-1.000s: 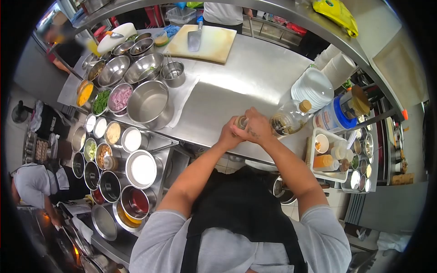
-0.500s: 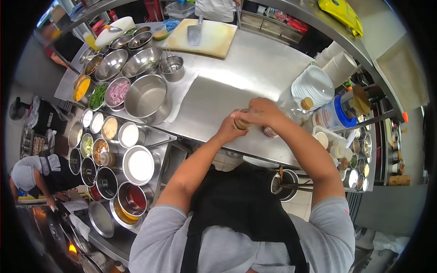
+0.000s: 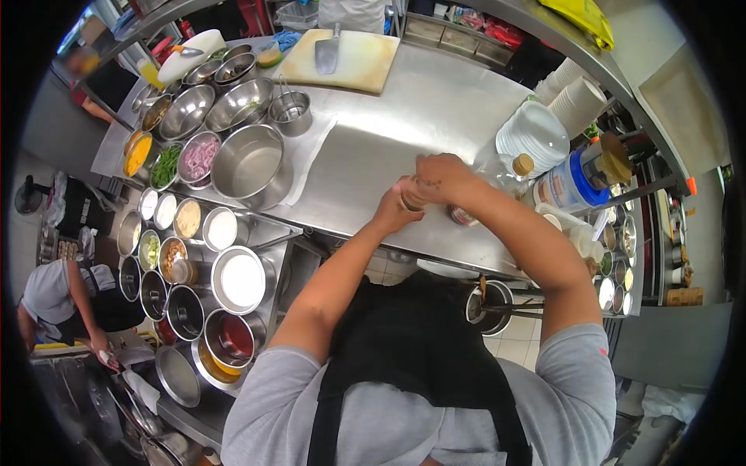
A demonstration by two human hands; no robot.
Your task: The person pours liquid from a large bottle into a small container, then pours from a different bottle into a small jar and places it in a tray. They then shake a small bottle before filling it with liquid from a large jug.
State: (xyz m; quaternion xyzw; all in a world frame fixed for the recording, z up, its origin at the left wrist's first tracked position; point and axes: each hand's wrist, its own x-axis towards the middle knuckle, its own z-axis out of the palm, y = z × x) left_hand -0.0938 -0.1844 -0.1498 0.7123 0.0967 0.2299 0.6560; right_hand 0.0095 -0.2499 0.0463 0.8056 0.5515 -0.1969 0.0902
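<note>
Jar point(image 3: 412, 202) in our hands, we stand at a big, shiny metal surface point(image 3: 373, 155). The jar is above the near edge of the surface, a bit right of the middle of our view.

The cutting board point(image 3: 373, 58) lies flat at the far side, well apart from our hands. To our left we see the big metal pot point(image 3: 249, 163), with a white sheet point(image 3: 311, 159) showing beside it. To our right we see a pile of white plates point(image 3: 535, 140), and near them a white tub point(image 3: 559, 190) with a blue lid, tipped to one side. The glass bottle point(image 3: 497, 172) has a cork in its neck and is partly hidden by our right arm. The wide knife point(image 3: 327, 56) rests on the cutting board.

Our left hand point(image 3: 395, 210) is curled around the side of the jar. Our right hand point(image 3: 444, 179) is bent over its top, with the fingers mostly closed. We cannot tell just where each fingertip sits. The jar is small, and our hands hide most of it, so we cannot see what it holds.
</note>
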